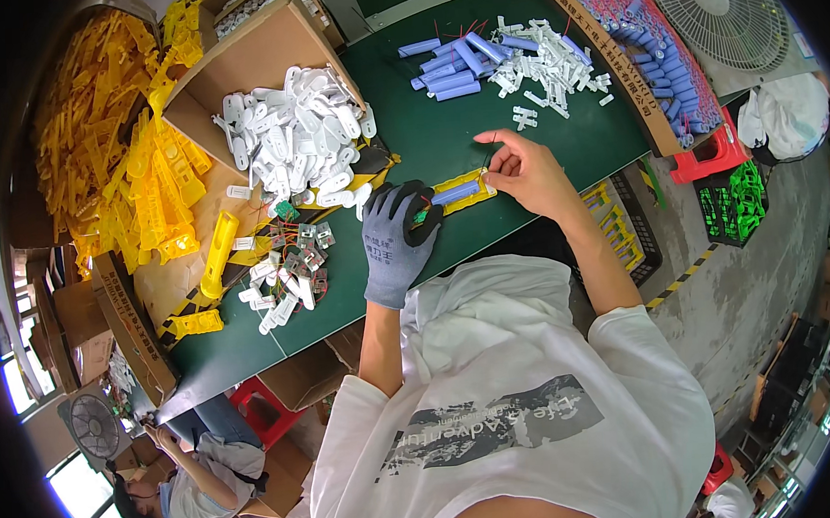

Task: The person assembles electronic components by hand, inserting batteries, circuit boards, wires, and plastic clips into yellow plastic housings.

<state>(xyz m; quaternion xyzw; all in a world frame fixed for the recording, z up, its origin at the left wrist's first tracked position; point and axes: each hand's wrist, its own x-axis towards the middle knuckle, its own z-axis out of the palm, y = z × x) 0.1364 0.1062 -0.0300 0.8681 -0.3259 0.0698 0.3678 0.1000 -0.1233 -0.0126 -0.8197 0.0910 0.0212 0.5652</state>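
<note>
On the green table in front of me lies a yellow plastic housing (465,203) with a blue cylindrical battery cell (456,193) inside it. My left hand (398,237), in a grey glove with dark fingertips, is closed over the housing's left end. A bit of green circuit board (421,217) peeks out by its fingers. Bare, my right hand (527,173) pinches a thin dark wire (492,154) at the right end of the housing, its index finger stretched out above. The wire's lower end is hidden by the fingers.
White plastic covers (303,134) spill from a cardboard box. Small boards with wires (308,250) lie left of my glove. Loose battery cells (458,67) and white clips (550,63) are at the back. Yellow housings (103,115) heap up far left; a fan (719,14) stands far right.
</note>
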